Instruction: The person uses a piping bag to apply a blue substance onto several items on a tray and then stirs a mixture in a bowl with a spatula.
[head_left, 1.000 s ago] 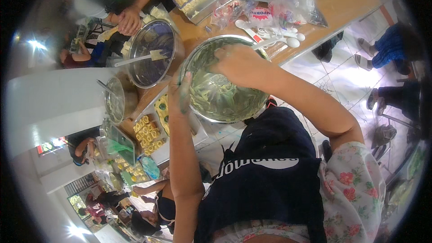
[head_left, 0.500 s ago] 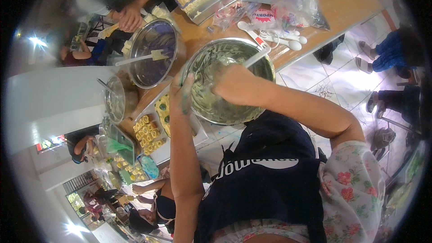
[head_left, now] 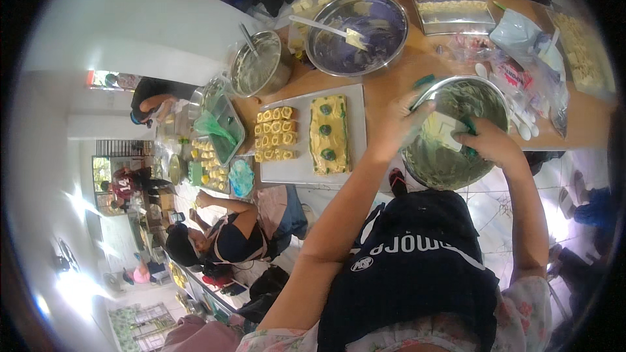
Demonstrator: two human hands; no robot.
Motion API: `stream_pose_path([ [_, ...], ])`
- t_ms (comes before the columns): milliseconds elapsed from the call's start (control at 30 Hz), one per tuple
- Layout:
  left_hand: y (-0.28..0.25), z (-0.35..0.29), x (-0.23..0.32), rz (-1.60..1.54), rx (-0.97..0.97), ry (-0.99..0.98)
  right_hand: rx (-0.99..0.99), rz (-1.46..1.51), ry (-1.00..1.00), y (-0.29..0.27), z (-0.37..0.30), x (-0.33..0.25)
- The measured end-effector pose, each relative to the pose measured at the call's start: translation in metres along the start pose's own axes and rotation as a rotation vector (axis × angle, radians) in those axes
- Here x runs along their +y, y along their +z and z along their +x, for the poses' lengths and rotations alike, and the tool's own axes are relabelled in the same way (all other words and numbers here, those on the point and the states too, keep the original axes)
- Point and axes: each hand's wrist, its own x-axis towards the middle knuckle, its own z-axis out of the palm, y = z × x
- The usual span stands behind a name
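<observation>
A steel mixing bowl (head_left: 493,173) smeared with grey-green cream stands at the table's near edge, in front of my dark apron. Over it I have a pale flat scraper (head_left: 443,132) between my hands. My left hand (head_left: 403,124), smudged green, closes on its left end above the bowl's left rim. At its right end, the closed fingers of my right hand (head_left: 486,140) are coated in green cream. Part of the scraper is hidden behind my fingers.
Left of the bowl, a white board (head_left: 357,101) bears a frosted cake (head_left: 329,132) and small rolls (head_left: 275,133). Beyond lie a purple-smeared bowl (head_left: 399,39) with a spatula (head_left: 326,27), another steel bowl (head_left: 283,78), a boxed cake (head_left: 450,0) and white measuring spoons (head_left: 523,129). Other people stand around.
My view has turned right, bringing the cakes at left into fuller sight. My right hand has risen from the bowl's inside, and both hands now meet at the pale scraper.
</observation>
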Motion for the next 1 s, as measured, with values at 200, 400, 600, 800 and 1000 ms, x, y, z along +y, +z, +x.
stream_pose_path([
  [200, -0.002, 0.0, -0.025, -0.076, -0.06, 0.126, -0.045, -0.016, 0.096, 0.025, 0.011, -0.022],
  [400, -0.007, -0.005, -0.009, 0.057, 0.086, 0.273, 0.008, -0.47, -0.129, 0.048, 0.035, 0.01],
  [600, -0.014, 0.003, -0.03, -0.149, -0.039, 0.108, 0.221, -0.294, -0.311, 0.022, 0.029, -0.003],
  [800, -0.008, 0.008, -0.028, -0.214, -0.016, 0.113, 0.113, -0.262, -0.146, 0.057, 0.026, 0.008],
  [1000, -0.01, -0.008, -0.002, -0.034, 0.02, 0.084, 0.069, -0.284, -0.201, 0.021, 0.033, -0.019],
])
